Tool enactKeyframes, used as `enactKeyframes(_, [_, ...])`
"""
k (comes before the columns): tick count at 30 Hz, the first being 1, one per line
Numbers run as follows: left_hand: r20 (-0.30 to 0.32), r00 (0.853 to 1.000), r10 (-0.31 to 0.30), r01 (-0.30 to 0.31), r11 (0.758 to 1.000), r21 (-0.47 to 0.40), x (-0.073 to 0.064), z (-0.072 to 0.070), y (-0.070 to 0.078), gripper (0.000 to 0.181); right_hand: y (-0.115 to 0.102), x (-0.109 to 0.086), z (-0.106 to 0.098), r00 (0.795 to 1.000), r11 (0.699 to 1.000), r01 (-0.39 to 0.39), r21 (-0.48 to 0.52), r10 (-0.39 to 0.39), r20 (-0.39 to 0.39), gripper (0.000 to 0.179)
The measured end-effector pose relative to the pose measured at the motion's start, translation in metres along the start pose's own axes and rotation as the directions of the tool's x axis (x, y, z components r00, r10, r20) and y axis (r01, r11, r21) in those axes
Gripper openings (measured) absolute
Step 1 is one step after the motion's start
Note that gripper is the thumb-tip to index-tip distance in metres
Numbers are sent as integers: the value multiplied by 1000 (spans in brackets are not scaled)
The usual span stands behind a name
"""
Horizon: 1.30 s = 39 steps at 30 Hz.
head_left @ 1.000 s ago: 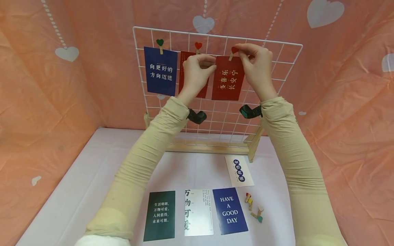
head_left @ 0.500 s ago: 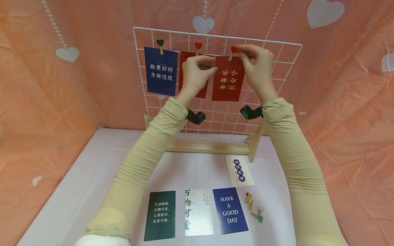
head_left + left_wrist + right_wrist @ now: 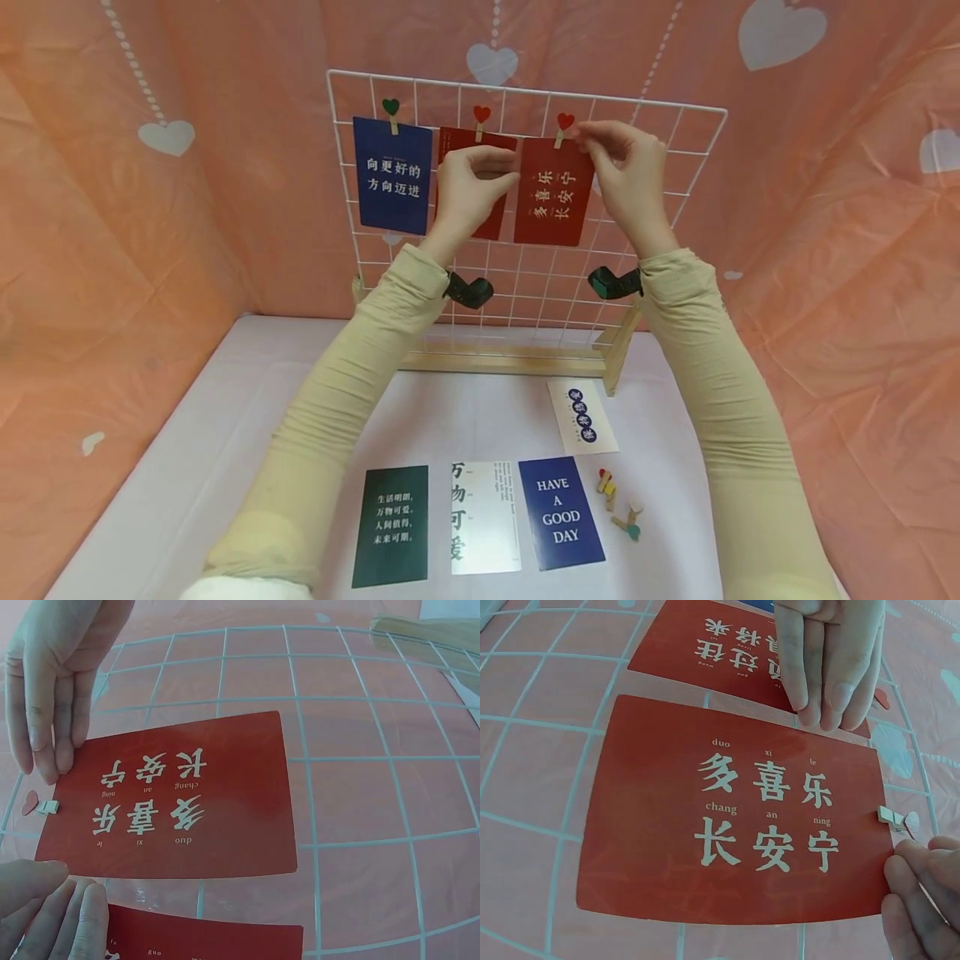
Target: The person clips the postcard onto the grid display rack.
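Observation:
A red card (image 3: 553,193) with white lettering hangs on the white wire grid (image 3: 517,283), held at its top by a wooden clip with a red heart (image 3: 566,122). My right hand (image 3: 630,179) has its fingertips beside that clip, at the card's upper right corner; the heart stands free of them. At the card's left edge is my left hand (image 3: 474,190), its fingers fairly straight, seen also in the right wrist view (image 3: 829,664). Whether its fingertips still touch the edge I cannot tell. Behind the left hand hangs another red card (image 3: 491,223), partly hidden.
A blue card (image 3: 392,177) hangs at the grid's left under a green heart clip (image 3: 391,107). On the table lie a green card (image 3: 390,525), a pale card (image 3: 486,517), another blue card (image 3: 561,512), a white card (image 3: 583,417) and several loose clips (image 3: 618,504).
My right fingers have come off the heart clip and moved slightly down. The left hand has shifted a little left and down, loosening at the card's edge. The card stays hanging.

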State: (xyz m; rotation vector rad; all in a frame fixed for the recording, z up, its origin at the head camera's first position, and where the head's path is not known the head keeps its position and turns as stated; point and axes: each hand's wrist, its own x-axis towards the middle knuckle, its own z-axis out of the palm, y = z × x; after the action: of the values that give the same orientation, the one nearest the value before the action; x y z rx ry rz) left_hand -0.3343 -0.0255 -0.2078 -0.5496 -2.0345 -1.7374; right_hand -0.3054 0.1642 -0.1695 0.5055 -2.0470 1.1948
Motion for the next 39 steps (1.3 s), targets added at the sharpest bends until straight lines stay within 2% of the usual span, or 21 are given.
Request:
enactKeyframes(3, [19,1000,-19,20,999,-47,-2,-1,0,26,-8,-6,-3,1000,1000,-3,12,3,0,20])
enactKeyframes(10, [98,995,-27,42,988,-148,-16,-3,-8,27,-3,-19,-9,1000,997,-19,71,17,21,21])
enactKeyframes(13, [124,991,-54,73,985,-156,-22,-4,-11,29,6,-23,-11,998,994,-40,98,35,52,24])
enactKeyframes(18, [177,979,-101,131,978,-164,-32,-6,-16,31,34,-27,-11,989,986,-74,148,53,137,27])
enactKeyframes(22, [246,961,-127,173,970,-172,-42,-8,-19,34,48,-35,-12,975,983,-106,152,73,208,30])
enactKeyframes(27, [327,932,-156,213,966,-148,-54,-8,-28,37,56,-49,-16,961,985,-132,113,99,258,32])
enactKeyframes(30, [348,921,-174,234,963,-137,-61,-9,-35,37,61,-56,-19,956,984,-139,116,103,275,33])
enactKeyframes(36, [372,905,-206,285,943,-170,-73,-7,-45,36,69,-68,-24,954,969,-155,193,97,282,32])
enactKeyframes(39, [397,891,-222,313,932,-182,-79,-4,-51,39,71,-75,-26,953,967,-152,203,89,290,32])
